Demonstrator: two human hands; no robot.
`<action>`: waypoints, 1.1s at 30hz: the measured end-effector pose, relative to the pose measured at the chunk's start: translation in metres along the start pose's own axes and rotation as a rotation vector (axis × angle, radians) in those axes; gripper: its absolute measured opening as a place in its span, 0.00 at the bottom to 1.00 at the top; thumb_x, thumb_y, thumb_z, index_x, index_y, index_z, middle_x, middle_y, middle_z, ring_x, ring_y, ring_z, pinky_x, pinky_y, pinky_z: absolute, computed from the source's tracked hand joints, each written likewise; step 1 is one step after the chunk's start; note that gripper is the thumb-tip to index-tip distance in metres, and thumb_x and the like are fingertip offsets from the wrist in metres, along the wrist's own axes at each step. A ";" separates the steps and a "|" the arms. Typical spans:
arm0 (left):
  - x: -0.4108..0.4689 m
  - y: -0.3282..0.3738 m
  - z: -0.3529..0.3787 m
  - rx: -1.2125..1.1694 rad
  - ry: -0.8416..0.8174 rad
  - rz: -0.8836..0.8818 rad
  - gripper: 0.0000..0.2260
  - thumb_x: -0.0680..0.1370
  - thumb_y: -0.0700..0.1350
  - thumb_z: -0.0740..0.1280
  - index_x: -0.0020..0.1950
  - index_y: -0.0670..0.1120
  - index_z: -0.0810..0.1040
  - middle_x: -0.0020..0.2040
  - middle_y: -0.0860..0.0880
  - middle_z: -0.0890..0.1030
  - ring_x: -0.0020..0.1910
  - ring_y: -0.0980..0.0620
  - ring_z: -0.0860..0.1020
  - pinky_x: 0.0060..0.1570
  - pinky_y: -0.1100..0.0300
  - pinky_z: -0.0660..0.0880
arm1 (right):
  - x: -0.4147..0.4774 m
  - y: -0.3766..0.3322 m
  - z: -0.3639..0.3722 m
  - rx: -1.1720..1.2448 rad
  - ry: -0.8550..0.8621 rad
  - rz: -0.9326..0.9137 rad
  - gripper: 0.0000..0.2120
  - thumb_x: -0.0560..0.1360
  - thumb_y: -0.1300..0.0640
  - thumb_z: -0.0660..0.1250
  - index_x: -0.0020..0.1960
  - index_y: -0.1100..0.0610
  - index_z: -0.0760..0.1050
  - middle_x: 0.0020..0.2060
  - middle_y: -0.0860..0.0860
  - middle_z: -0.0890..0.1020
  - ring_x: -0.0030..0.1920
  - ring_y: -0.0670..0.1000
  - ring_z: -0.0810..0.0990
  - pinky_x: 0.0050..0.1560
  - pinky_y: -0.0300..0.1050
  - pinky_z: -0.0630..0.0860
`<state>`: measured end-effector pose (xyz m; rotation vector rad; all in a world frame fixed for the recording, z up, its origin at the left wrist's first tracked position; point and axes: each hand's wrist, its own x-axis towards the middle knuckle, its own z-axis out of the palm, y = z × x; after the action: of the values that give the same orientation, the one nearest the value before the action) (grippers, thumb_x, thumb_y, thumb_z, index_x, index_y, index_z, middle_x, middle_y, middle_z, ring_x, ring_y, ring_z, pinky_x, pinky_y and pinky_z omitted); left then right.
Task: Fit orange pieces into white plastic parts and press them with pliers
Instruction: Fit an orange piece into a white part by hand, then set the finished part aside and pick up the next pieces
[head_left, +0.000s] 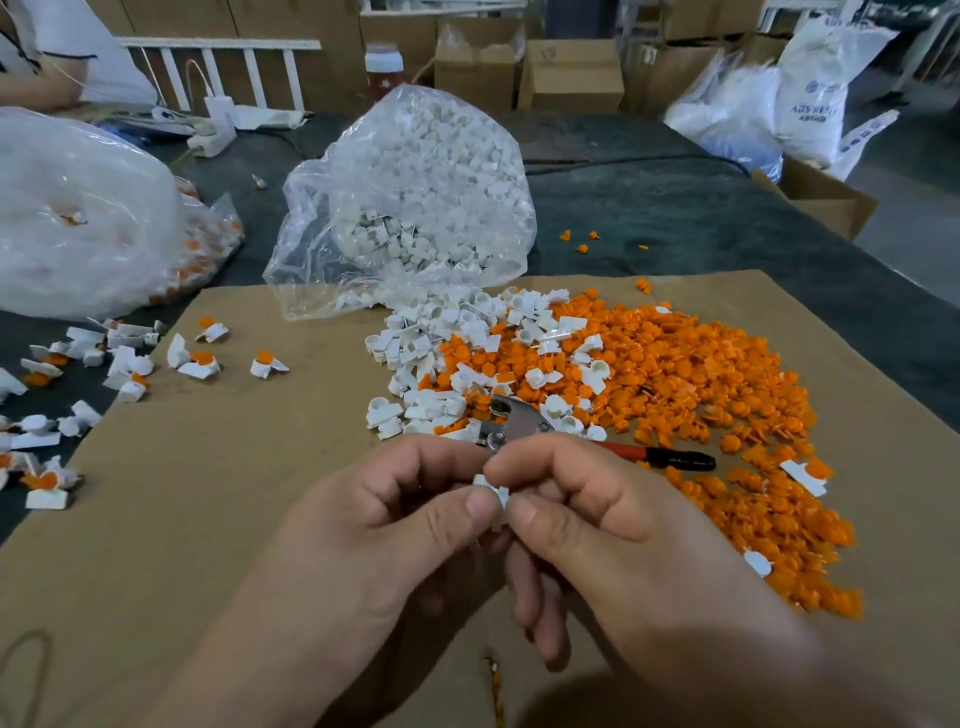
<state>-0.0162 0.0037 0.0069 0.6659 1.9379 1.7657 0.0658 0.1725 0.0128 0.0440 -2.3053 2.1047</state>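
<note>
Left hand (374, 525) and right hand (602, 525) in shared pinch on white plastic part (496, 493), axis indiscernible.

Open cardboard (234, 493) at centre-left offers a clear path; pliers (519, 423), white parts (415, 353) and an orange pile (701, 374) crowd the right, a bag (415, 197) the far edge.

There is just one camera. It sits on the person's head and looks forward and down at the cardboard (208, 493) on the bench (675, 218). It is very close to the left hand (363, 530) and right hand (623, 545), which fill the bottom of the view over the cardboard's near part. Past the cardboard's far edge, the wide view reaches a bag (415, 197), then boxes (571, 73) far behind.
</note>
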 end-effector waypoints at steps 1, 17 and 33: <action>0.001 -0.001 0.000 -0.036 -0.003 -0.027 0.18 0.64 0.61 0.75 0.49 0.55 0.85 0.39 0.47 0.84 0.34 0.51 0.81 0.29 0.60 0.77 | 0.000 0.000 0.000 -0.005 -0.001 0.004 0.06 0.78 0.47 0.60 0.52 0.40 0.75 0.30 0.54 0.81 0.25 0.52 0.79 0.28 0.49 0.74; -0.001 0.013 0.007 -0.371 0.021 -0.134 0.11 0.63 0.49 0.77 0.38 0.44 0.83 0.32 0.42 0.80 0.22 0.54 0.73 0.17 0.66 0.66 | -0.004 -0.009 0.004 0.044 0.085 0.086 0.06 0.78 0.51 0.62 0.51 0.41 0.76 0.35 0.50 0.82 0.26 0.49 0.79 0.26 0.45 0.75; 0.000 0.018 0.007 -0.305 0.198 -0.218 0.04 0.64 0.47 0.74 0.35 0.48 0.83 0.31 0.46 0.79 0.25 0.53 0.75 0.19 0.64 0.67 | 0.007 -0.007 0.017 -1.331 0.029 -0.051 0.11 0.83 0.51 0.55 0.64 0.48 0.67 0.51 0.48 0.68 0.48 0.51 0.73 0.42 0.46 0.72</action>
<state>-0.0104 0.0105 0.0238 0.1745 1.7289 1.9869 0.0592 0.1550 0.0183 0.0413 -3.0482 0.2267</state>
